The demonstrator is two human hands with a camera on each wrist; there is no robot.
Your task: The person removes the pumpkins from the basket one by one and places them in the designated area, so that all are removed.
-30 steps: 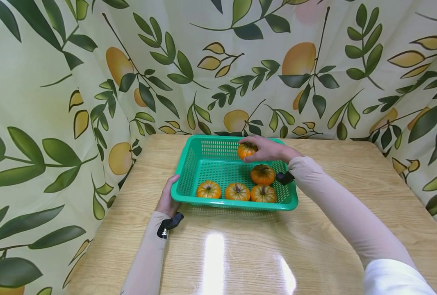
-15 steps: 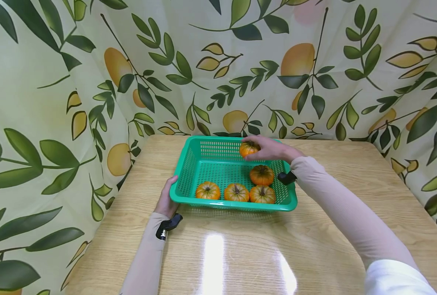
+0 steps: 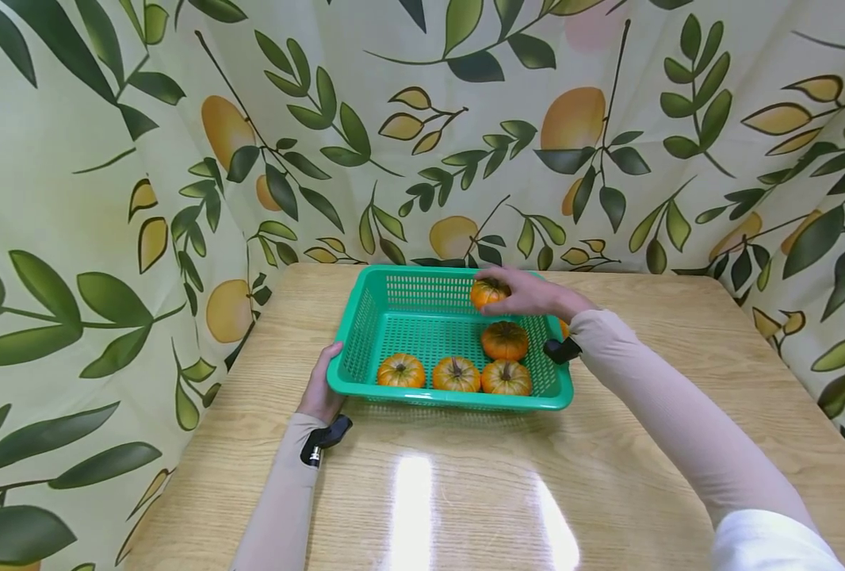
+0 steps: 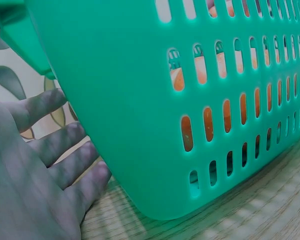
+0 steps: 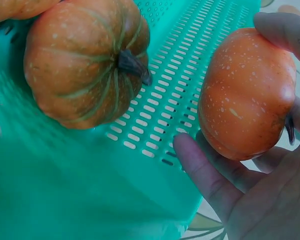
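My right hand [image 3: 529,292] holds a small orange pumpkin [image 3: 489,293] between thumb and fingers, at the back right of a green plastic basket [image 3: 422,394]. In the right wrist view the held pumpkin [image 5: 247,95] has its dark stem toward the palm. Inside the basket, a darker orange pumpkin [image 3: 504,342] lies in front of that hand. Along the front wall sit three paler striped pumpkins [image 3: 401,370]. At the basket's left side is my left hand [image 3: 320,386], thumb by the rim. The left wrist view shows its fingers [image 4: 65,142] extended against the outer wall.
An orange patch [image 3: 563,327] shows by the basket's right rim, mostly hidden behind my right wrist. The basket stands on a wooden table [image 3: 629,444]. A leaf-patterned cloth [image 3: 408,159] hangs behind and along the sides.
My right hand has shifted slightly right with its pumpkin. The orange patch by the right rim has come into view. My left hand and the basket stay nearly still.
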